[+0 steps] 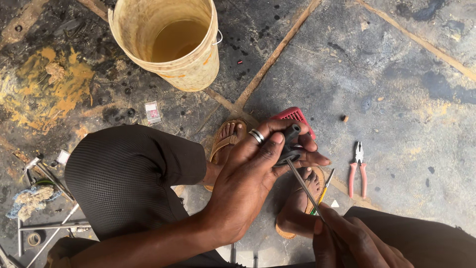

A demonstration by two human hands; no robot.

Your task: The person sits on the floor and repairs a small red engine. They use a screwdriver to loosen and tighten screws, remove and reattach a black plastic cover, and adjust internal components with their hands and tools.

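The left hand is closed around a small black part, with the thumb and fingers pressed on it; a striped ring sits on one finger. The part is dark, matte and rounded, with a short stub at its upper end. A thin metal rod runs from the underside of the part down and to the right, straight and grey. The right hand is pinched shut on the lower end of the rod (its fingertips cover the rod's end, so that end cannot be seen).

The held part sits above the person's feet, which wear tan sandals. A red ribbed plastic piece shows just behind the left fingers. A screwdriver with a yellow-green shaft lies beside the right foot.

Pliers with pink handles lie flat on the floor to the right, well apart from the hands. A worn cream bucket holding cloudy liquid stands at the top. The floor is rough, dark and stained, with open room on the right side. Metal rods and tools crowd the lower left edge.
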